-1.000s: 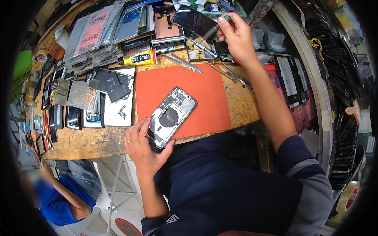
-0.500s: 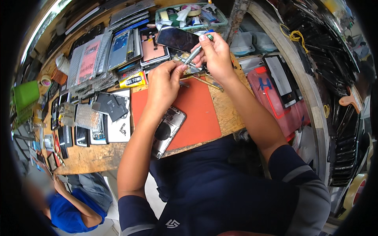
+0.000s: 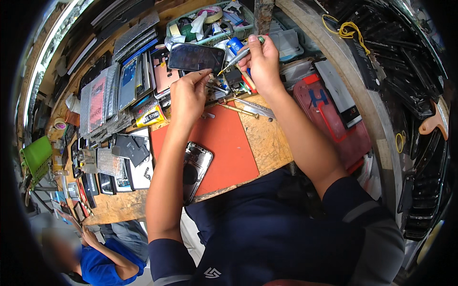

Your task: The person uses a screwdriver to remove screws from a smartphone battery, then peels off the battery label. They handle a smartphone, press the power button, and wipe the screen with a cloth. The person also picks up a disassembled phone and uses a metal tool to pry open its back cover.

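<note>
My right hand (image 3: 261, 64) grips a slim grey screwdriver (image 3: 235, 59) with a green end cap; its thin brass-coloured tip points down and left. Close to that tip, the thumb and fingers of my left hand (image 3: 192, 90) are pinched together, and whatever may be between them is too small to make out. A dark-screened phone (image 3: 196, 58) leans just beyond my left fingers. Below my left forearm, partly hidden by it, an opened phone body (image 3: 196, 167) lies over the near edge of an orange mat (image 3: 228, 143).
Brass-coloured screwdrivers (image 3: 241, 109) and tweezers (image 3: 257, 107) lie beyond the mat. Bubble-wrapped panels (image 3: 95, 102), a yellow glue box (image 3: 150, 115) and black batteries (image 3: 131, 148) are on the left. A green basket (image 3: 245, 32) stands behind; a red case (image 3: 329, 121) sits right. Another person (image 3: 107, 260) sits lower left.
My left hand has come away from the screwdriver's lower end, moving left, and the brass tip now shows. My right hand still holds the screwdriver. The whole view has shifted a little.
</note>
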`<state>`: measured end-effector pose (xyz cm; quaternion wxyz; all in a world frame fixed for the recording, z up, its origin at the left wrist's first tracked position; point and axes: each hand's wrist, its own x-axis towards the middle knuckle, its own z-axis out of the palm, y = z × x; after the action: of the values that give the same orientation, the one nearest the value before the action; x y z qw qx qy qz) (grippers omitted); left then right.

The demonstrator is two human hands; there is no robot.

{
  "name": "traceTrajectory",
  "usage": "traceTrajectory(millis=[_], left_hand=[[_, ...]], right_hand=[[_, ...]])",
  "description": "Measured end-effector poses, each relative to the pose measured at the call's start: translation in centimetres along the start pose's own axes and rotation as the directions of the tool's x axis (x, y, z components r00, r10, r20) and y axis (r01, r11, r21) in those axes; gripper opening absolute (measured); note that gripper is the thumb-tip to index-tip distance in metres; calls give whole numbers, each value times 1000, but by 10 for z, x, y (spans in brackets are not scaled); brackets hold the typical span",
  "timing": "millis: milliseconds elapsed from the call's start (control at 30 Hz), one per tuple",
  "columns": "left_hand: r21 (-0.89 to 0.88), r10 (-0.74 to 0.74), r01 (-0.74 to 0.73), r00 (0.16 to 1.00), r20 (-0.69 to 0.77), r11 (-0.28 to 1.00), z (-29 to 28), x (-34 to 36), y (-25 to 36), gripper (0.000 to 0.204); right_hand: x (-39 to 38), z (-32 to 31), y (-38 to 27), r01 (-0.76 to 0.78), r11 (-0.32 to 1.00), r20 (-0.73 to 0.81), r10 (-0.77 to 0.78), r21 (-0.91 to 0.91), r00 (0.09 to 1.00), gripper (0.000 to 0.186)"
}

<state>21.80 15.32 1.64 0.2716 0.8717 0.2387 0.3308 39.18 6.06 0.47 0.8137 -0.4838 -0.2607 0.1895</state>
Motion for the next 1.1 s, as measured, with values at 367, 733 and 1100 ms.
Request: traceTrajectory(millis=[367,733,1100], left_hand=[[216,50,-51,999,9,975,-2,-17,34,17],[-400,-409,317,897,-168,860,-62,-108,18,23],[-750,-694,293,659,-292,593,-124,-295,2,15]], right_hand=[[-12,8,5,-89,995,79,86,35,993,30],[-20,39,-9,460,746,480,-215,-482,851,74],[13,71,7,674,-92,679,-52,-733,732,70]])
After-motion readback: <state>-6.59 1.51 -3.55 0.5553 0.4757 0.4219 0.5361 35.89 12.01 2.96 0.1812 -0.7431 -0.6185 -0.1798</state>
